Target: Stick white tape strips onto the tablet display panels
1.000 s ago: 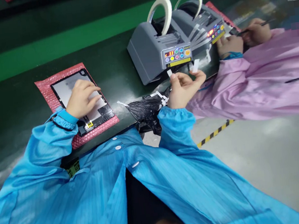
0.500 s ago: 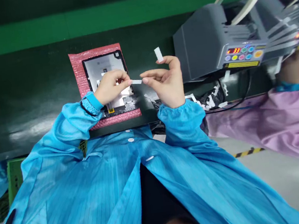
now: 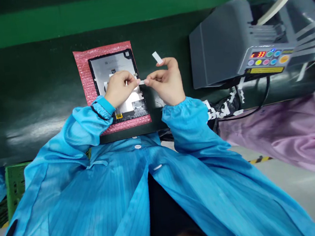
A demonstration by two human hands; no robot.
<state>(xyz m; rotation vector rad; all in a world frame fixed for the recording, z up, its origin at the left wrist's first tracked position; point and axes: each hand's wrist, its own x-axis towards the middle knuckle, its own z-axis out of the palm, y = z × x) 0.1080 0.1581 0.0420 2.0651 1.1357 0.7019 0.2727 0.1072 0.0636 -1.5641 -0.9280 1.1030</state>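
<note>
My left hand (image 3: 121, 87) pinches one end of a short strip of white tape (image 3: 142, 82), and my right hand (image 3: 167, 84) pinches the other end. The strip is held taut at the right edge of a tablet-like panel (image 3: 100, 68) with a silver back and black frame. Another white tape piece (image 3: 157, 58) sticks to a raised finger of my right hand. Beneath the panel lies a pink bubble-wrap sheet (image 3: 82, 75). Part of the panel is hidden under my left hand.
To the right stands a grey tape dispenser (image 3: 217, 45) with a lit display and a tape roll, another machine behind it. White tape scraps (image 3: 225, 106) cling to a black bag at the table edge. A person's pink sleeve (image 3: 296, 127) is at the right, a green crate (image 3: 14, 185) at lower left.
My right hand has moved left towards my left hand, bringing the strip to the panel's right edge. The view has shifted slightly, and the co-worker's hand has left the picture.
</note>
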